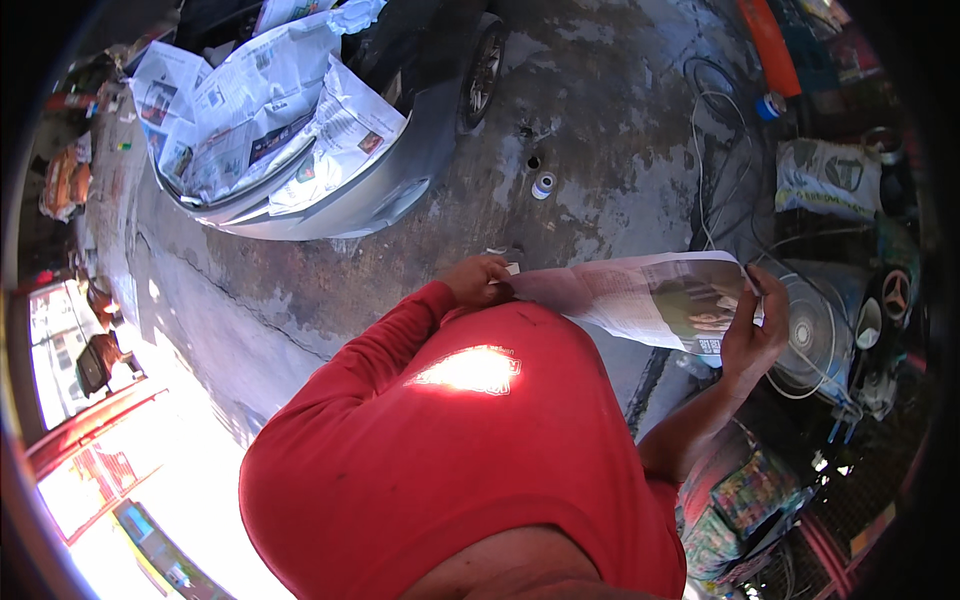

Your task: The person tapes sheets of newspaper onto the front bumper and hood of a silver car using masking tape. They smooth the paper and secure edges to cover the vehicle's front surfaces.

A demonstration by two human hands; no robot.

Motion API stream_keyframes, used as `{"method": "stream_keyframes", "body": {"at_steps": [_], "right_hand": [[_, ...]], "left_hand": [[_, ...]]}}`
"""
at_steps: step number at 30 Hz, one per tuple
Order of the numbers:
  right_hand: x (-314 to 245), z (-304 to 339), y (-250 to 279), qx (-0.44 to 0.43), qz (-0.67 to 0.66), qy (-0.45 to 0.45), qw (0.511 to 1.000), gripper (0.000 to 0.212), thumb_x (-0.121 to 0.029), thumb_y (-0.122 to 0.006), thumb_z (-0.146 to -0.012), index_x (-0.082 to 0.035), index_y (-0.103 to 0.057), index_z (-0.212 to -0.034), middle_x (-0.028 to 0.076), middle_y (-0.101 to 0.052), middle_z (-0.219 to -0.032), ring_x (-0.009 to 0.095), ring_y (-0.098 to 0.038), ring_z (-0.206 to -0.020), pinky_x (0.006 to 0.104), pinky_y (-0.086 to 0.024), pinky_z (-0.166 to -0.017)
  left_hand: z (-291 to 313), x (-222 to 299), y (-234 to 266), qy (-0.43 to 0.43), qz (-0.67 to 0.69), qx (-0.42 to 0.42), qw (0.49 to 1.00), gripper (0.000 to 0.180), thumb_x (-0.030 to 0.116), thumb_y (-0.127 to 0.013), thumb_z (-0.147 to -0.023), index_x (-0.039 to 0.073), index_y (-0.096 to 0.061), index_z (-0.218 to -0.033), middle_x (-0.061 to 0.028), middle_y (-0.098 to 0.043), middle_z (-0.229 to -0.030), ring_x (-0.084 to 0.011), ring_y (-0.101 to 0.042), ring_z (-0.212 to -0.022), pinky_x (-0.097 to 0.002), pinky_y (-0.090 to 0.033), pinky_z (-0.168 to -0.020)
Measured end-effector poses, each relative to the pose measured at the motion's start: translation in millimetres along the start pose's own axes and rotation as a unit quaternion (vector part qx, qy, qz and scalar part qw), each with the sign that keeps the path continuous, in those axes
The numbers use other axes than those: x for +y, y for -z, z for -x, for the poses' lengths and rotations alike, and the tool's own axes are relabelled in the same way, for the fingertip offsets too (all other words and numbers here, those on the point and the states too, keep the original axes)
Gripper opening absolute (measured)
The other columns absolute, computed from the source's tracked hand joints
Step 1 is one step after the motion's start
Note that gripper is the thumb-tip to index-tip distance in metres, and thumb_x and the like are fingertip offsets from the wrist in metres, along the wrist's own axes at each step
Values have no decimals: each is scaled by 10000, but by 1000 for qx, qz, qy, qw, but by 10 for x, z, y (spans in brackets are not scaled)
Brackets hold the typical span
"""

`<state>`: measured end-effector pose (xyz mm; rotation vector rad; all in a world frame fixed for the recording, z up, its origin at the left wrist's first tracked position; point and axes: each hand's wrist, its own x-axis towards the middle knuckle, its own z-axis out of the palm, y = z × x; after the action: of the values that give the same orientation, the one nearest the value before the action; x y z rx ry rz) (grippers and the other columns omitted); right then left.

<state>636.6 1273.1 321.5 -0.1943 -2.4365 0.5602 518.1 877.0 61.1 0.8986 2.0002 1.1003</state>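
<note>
Newspaper sheet [640,295] stretched out flat in front of the red-shirted chest, left hand [478,280] pinching one end, right hand [752,330] clamped on the other, pulling it taut. Beyond, the silver car [400,170] sits draped in taped newspapers [260,100], tape roll [543,185] on the concrete floor [600,100].

Left arm is bending across the chest in a red sleeve — left hand [478,280] is curling shut, fingers pinching at chest height. Right forearm is rising bare from the elbow, wrist upright — right hand [752,335] is closing with the thumb pressing toward the fingertips, palm facing left.
</note>
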Motion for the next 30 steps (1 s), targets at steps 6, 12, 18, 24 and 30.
{"method": "stream_keyframes", "body": {"at_steps": [6,12,18,24,30], "right_hand": [[277,-501,-323,19,-204,-51,978,77,-13,-731,-963,35,-703,-1015,114,-702,-920,198,-644,-809,303,-495,-752],[546,-1009,-642,-59,-239,144,959,146,-118,-780,-995,18,-732,-968,101,-709,-779,240,-668,-651,318,-512,-619],[814,-1420,-858,-147,-355,292,876,85,-73,-774,-979,3,-751,-1005,122,-790,-899,273,-766,-773,346,-585,-717],[863,-1442,-717,-335,-489,381,709,213,-221,-816,-952,-28,-752,-1018,67,-710,-762,167,-627,-600,322,-480,-555],[707,-926,-567,-526,-468,375,603,256,-246,-748,-1024,-25,-738,-1152,95,-748,-831,201,-693,-651,335,-526,-584]], "left_hand": [[-559,97,-59,37,-3,74,997,180,254,-775,-932,105,-827,-1017,-119,-717,-1092,-355,-700,-1037,-454,-548,-903],[-652,-20,-364,113,-20,211,971,203,267,-775,-933,97,-813,-1038,-118,-713,-1059,-355,-695,-1008,-465,-543,-870],[-660,429,-1490,200,28,387,900,221,264,-787,-924,93,-807,-1062,-128,-716,-1070,-341,-705,-1016,-454,-550,-880],[-602,1174,-3288,294,160,419,844,411,171,-819,-901,133,-770,-1307,-153,-738,-1229,-288,-728,-1112,-406,-560,-990],[-246,2139,-3165,140,328,658,663,730,62,-704,-1020,101,-381,-1674,-163,-662,-1459,-236,-686,-1231,-368,-546,-1055]]}}
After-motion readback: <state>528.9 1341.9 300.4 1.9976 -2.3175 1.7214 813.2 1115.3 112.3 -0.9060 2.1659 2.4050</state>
